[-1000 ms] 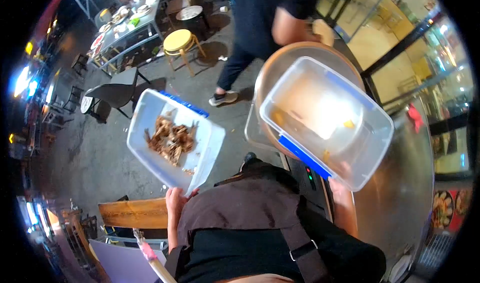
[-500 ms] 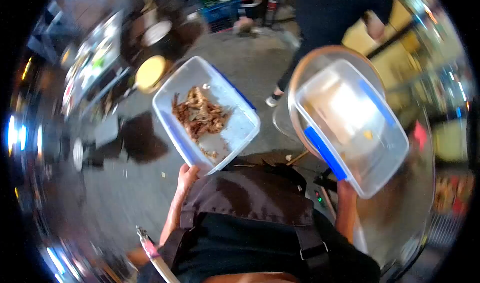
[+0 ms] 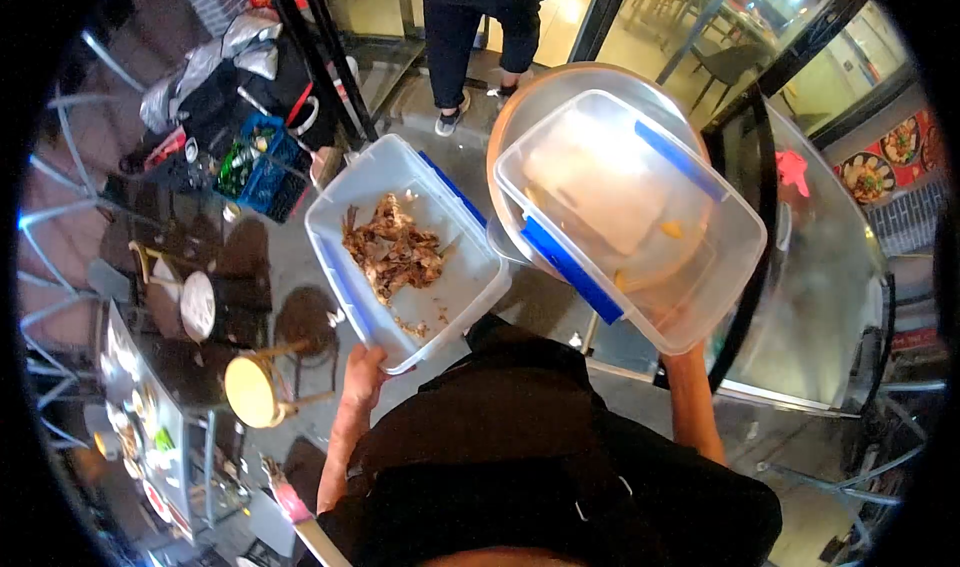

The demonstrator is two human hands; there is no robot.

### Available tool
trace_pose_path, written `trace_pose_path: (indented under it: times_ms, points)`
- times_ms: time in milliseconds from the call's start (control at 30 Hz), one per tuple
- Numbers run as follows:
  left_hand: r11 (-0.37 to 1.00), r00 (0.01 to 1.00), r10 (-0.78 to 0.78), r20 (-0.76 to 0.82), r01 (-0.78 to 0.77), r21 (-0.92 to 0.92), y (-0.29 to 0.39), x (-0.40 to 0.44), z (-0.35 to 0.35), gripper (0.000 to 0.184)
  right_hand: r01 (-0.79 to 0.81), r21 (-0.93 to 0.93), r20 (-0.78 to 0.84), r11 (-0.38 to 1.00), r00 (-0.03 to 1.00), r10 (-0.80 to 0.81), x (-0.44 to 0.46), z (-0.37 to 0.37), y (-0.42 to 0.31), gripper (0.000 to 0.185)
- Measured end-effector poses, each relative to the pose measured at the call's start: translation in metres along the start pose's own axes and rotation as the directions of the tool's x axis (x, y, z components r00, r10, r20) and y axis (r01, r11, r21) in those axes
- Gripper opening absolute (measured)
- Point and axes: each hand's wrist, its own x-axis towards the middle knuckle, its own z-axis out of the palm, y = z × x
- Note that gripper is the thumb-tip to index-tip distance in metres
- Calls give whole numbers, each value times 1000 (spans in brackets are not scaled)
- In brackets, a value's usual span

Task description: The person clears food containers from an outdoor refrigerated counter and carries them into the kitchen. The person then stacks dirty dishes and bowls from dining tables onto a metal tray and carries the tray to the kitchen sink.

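My left hand (image 3: 366, 369) grips the near corner of a white plastic tub (image 3: 470, 299) with a blue side clip. Brown bony food pieces (image 3: 395, 251) lie in a heap on its bottom. On the right, my right hand (image 3: 686, 351) is at the near edge of a clear tub (image 3: 735, 237) with blue clips; its fingers are mostly hidden behind the plastic. A few small yellow bits (image 3: 671, 229) show inside that tub. It overlaps a large round metal basin (image 3: 510, 132) with a copper-coloured rim.
Ahead, a person in dark clothes (image 3: 480, 42) stands by a doorway. A blue crate of green bottles (image 3: 262, 167) is at the upper left. Stools (image 3: 254, 391) and a table with dishes (image 3: 185, 437) stand at the left. A curved metal counter (image 3: 830, 277) is on the right.
The view has turned right, toward the glass doorway. The other person has moved farther ahead. Both tubs are still held, and the table and stools now appear lower at the left.
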Motion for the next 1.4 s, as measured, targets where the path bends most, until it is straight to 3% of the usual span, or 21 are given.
trace_pose_path:
  times_ms: [133,233,333,433,533,567,600,633,667,733,767,833,867,933,1000,1033,1067,1133,1167,1200,1400]
  points:
    - [999,995,-36,96,35,8,90,89,44,31,16,233,-61,972,998,-1,107,13,11,35]
    - [994,979,-112,170,108,35,151,159,60,37,54,330,130,942,986,-102,167,31,14,29]
    - [989,959,-145,243,143,27,197,238,67,41,30,228,-167,973,986,9,226,110,-5,22]
    - [966,961,-219,168,189,178,260,323,86,41,134,-175,-252,975,952,-176,303,150,6,18]
    - [949,976,-176,129,133,286,309,430,97,42,197,-601,-150,775,924,-351,383,158,44,15]
    - [950,975,-138,173,81,301,329,470,101,41,185,-62,-121,981,974,-192,426,137,72,16]
    - [950,971,-101,218,29,312,348,508,102,40,72,491,-2,868,997,-81,457,133,92,16]
    - [827,926,8,376,-218,518,353,552,88,40,87,495,-19,864,996,-90,474,165,92,16]
    - [621,846,117,520,-471,627,358,596,73,40,150,238,-162,960,980,-113,489,220,73,17]
    - [702,848,90,522,-426,571,400,660,88,39,176,-46,-300,983,936,-182,525,328,46,18]
    - [726,848,80,524,-410,552,424,688,98,39,73,-420,-498,904,815,-297,545,380,40,29]
    - [966,910,-175,375,85,245,476,736,140,39,-136,-693,-603,708,646,-467,593,408,33,44]
    - [962,911,-177,372,81,260,501,758,158,39,52,-389,-506,920,823,-260,617,393,36,31]
    - [882,942,-212,259,71,466,543,809,196,38,127,25,-300,992,947,-114,666,405,34,21]
    - [891,899,-247,362,64,450,553,893,216,37,3,-394,-346,919,926,-151,719,427,24,44]
    - [903,844,-273,461,60,425,560,932,228,37,0,-389,-354,921,923,-149,746,448,13,44]
    - [899,839,-275,469,51,435,577,964,250,37,34,-686,-215,727,945,-246,777,474,0,30]
    - [911,813,-307,495,102,399,606,1023,303,35,80,-891,-64,448,953,-297,846,496,-11,19]
    - [903,801,-313,510,85,421,617,1061,323,35,13,-563,-225,826,960,-169,883,499,-11,19]
    - [895,771,-360,525,125,429,624,1103,341,36,-40,-91,-294,995,956,11,920,501,-13,19]
    - [861,741,-404,536,110,497,733,1234,493,38,-70,371,-489,926,833,259,1103,588,-121,20]
